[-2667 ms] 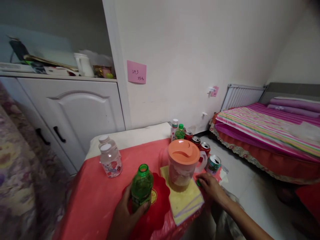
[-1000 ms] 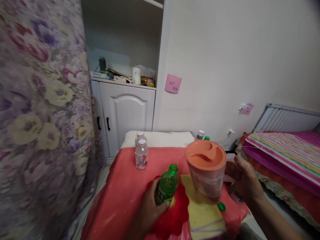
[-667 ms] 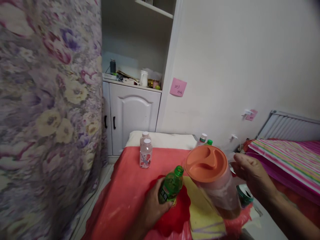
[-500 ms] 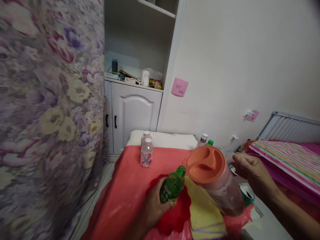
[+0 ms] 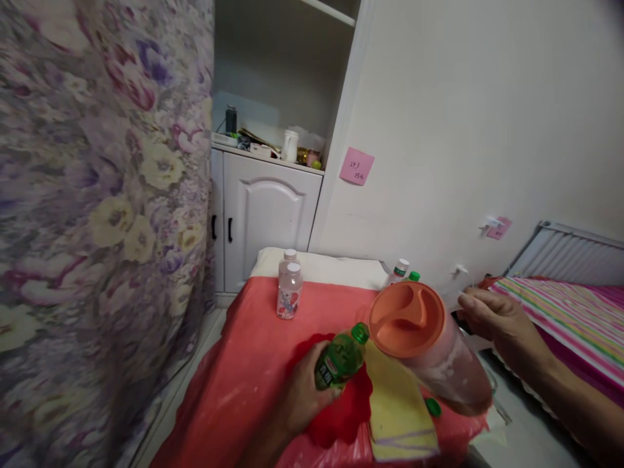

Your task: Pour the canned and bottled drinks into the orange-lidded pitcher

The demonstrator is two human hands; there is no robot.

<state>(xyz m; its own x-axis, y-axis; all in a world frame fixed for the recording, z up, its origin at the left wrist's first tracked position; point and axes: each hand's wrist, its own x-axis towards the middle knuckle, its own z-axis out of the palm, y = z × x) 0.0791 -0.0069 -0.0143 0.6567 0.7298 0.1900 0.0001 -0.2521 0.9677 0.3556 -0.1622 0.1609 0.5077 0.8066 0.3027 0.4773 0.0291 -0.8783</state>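
Left hand point(image 5: 308, 390) grips the green bottle point(image 5: 340, 359), uncapped, above the red tray point(image 5: 331, 426); right hand point(image 5: 500, 318) grips the jug point(image 5: 451, 367), tipped toward the bottle's mouth. The cap point(image 5: 432, 407) lies near right on the worktop point(image 5: 238, 344); no flow shows yet.

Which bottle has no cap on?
The green bottle in the left hand: its neck is open. The two clear bottles and the pair behind the pitcher all have caps.

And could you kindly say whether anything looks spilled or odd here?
I see no spill or damage. The pitcher and open green bottle are tilted, but held in the right hand and left hand respectively. Only the green cap looks stray, lying loose beside the yellow cloth.
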